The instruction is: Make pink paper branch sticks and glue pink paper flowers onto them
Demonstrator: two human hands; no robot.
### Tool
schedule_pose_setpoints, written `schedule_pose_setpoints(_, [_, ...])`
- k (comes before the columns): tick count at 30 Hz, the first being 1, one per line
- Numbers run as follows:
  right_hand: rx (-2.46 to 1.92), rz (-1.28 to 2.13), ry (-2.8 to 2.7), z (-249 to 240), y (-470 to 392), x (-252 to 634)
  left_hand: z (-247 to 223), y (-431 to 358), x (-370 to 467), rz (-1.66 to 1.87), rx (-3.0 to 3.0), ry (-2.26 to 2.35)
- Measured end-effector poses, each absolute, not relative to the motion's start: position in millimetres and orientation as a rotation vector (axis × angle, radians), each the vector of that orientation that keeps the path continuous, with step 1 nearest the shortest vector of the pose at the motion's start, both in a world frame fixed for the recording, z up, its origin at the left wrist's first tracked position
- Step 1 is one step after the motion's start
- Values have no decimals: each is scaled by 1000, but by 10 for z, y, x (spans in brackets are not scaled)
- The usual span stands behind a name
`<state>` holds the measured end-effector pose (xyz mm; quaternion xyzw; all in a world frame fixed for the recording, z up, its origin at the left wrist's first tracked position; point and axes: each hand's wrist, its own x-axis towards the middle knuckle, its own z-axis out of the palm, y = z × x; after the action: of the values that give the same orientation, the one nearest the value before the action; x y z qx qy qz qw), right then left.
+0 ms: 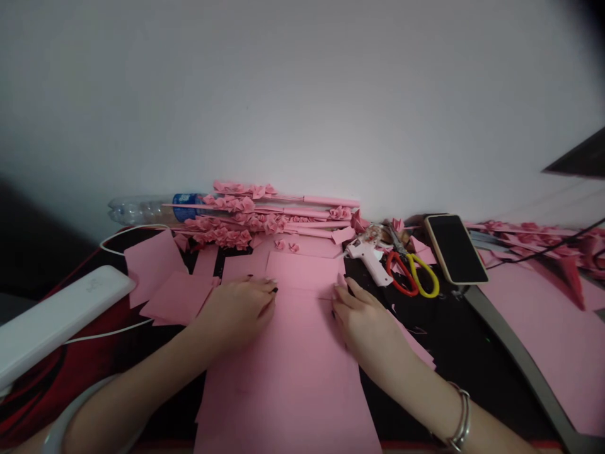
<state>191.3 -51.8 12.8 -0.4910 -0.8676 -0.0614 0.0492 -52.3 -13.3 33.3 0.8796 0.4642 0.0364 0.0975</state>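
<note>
A pink paper sheet [288, 353] is pressed flat at centre frame by both open hands, left hand [239, 310] and right hand [362, 318], nothing gripped, its far edge already folded, finished paper roses [236, 230] stacked behind.

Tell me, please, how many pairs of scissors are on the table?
1: the red-and-yellow-handled scissors lie right of the white glue gun, left of the black smartphone. Others may be hidden under pink paper.

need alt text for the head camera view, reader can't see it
Two bare hands, left hand and right hand, press flat on a large pink paper sheet on a dark desk. Behind lie pink paper flower stems, a white glue gun, red-and-yellow scissors and a phone.
</note>
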Motion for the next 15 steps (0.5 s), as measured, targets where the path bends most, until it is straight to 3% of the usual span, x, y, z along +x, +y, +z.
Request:
schedule_pose_setpoints(6, [-1404,-32,-2275,174,-369,1917,348,-47,-582,186,2687,1277])
schedule_pose_setpoints(15, [-1500,568,-2047,167,-225,2034,301,30,-610,397,2546,1300])
